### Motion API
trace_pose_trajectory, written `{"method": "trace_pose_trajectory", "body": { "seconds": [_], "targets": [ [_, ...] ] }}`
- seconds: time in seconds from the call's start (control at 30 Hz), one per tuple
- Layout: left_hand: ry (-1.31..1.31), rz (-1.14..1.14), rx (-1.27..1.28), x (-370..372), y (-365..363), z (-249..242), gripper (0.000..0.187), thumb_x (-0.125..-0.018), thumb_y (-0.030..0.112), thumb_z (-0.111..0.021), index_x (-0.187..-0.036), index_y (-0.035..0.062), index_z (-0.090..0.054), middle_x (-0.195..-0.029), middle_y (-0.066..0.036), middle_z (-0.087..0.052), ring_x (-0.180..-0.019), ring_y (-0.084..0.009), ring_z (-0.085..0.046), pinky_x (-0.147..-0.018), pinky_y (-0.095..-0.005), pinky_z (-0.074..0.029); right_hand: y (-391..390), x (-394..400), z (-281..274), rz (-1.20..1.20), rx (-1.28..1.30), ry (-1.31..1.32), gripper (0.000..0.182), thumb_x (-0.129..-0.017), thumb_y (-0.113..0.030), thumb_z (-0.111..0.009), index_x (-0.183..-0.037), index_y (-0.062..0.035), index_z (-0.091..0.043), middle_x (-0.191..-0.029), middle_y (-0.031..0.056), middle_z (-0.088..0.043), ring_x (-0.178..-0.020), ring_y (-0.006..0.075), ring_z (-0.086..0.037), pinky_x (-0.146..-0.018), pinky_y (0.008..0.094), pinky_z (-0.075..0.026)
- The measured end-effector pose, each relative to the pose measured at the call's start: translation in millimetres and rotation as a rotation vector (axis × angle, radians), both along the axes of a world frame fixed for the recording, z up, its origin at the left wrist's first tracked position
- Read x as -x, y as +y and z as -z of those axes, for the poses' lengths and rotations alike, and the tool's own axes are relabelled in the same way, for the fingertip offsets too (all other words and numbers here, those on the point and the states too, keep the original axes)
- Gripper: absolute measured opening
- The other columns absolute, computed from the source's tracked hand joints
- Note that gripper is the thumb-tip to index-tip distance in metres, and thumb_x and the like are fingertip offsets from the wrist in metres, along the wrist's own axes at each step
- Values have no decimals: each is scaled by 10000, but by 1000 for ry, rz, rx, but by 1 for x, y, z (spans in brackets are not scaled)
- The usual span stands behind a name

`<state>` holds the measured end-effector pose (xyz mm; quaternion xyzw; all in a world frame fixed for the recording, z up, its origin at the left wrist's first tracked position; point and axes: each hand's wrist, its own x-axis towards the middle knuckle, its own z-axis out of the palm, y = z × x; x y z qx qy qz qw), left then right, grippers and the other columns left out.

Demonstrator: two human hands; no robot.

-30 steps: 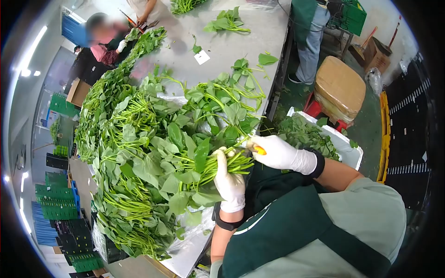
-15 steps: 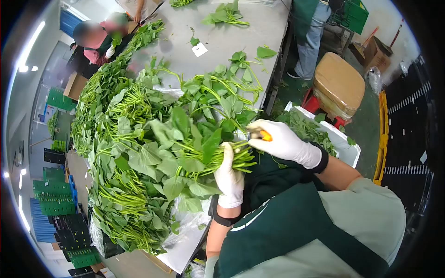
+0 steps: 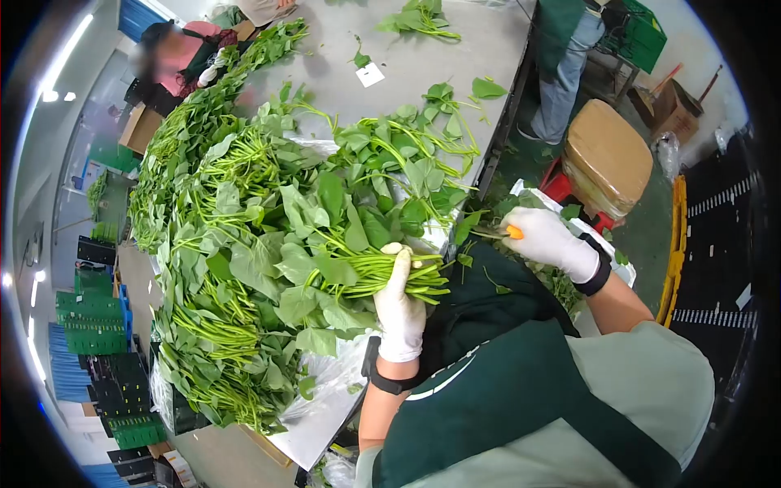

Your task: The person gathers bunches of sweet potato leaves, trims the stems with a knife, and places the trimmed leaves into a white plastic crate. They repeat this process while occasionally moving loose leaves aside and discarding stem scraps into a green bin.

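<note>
My left hand (image 3: 400, 302), in a white glove, is closed round a bunch of green leafy stems (image 3: 362, 272), their cut ends pointing right. Off to the right, my right hand (image 3: 543, 242), also gloved, is closed on an orange-handled tool (image 3: 514, 233). Part of that tool is hidden by the fingers, and some leaves hang beside it. Under and left of the bunch lies a large heap of leafy greens (image 3: 236, 179) on the metal table (image 3: 342, 65).
A white box with leaves (image 3: 622, 268) stands right of the table. Beyond it is a wrapped brown bundle (image 3: 608, 159) on a red stool. One person (image 3: 561, 73) stands at the far right edge, another (image 3: 175, 61) at the far left. Green crates (image 3: 89, 325) are stacked left.
My right hand has moved away from the bunch to the right, with the orange-handled tool. My left hand has stayed closed on the stems. The view has shifted slightly.
</note>
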<state>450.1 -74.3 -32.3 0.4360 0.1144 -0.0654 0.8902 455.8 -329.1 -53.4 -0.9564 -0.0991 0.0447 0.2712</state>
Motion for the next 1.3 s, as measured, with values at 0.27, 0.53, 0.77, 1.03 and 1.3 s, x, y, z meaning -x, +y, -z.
{"method": "trace_pose_trajectory", "body": {
  "seconds": [0.27, 0.53, 0.77, 1.03, 1.3],
  "targets": [
    [-46, 36, -63, 3, -14, 12, 128, -892, 45, -641, -1011, 40, -594, -915, -10, -591, -824, -102, -569, -759, -241, -459, 66, 1, -29, -48, -562, -52, 271, -816, -205, -715, -985, -5, -646, -822, 169, -633, -718, 295, -631, -648, 349, -490],
    [-39, 27, -2, 9, -7, 19, 146, -921, 85, -623, -1061, 49, -599, -1003, -32, -639, -920, -117, -593, -829, -266, -471, 77, 0, -21, -152, -535, -44, 229, -820, -189, -711, -930, -3, -636, -718, 158, -595, -618, 301, -582, -573, 346, -455],
    [-191, -182, -24, 16, 2, 1, 104, -980, 148, -544, -954, 54, -509, -835, -32, -519, -809, -160, -512, -821, -335, -452, 77, -30, -17, -91, -336, -114, 277, -835, -298, -689, -826, -32, -616, -704, 154, -602, -617, 317, -598, -554, 388, -466],
    [-121, -150, -36, 24, 10, 3, 87, -969, 125, -546, -947, 51, -505, -822, -32, -509, -784, -154, -495, -814, -311, -434, 90, -83, 30, 34, -64, -349, 267, -793, -328, -647, -795, -65, -602, -740, 136, -636, -708, 336, -647, -605, 429, -505],
    [-95, -141, -8, 21, 7, 3, 79, -972, 116, -537, -976, 47, -499, -845, -37, -517, -799, -149, -502, -812, -311, -438, 50, -89, -15, 51, -626, -148, 239, -825, -249, -649, -896, -23, -613, -723, 149, -591, -651, 241, -587, -620, 348, -459]
  ]
}}
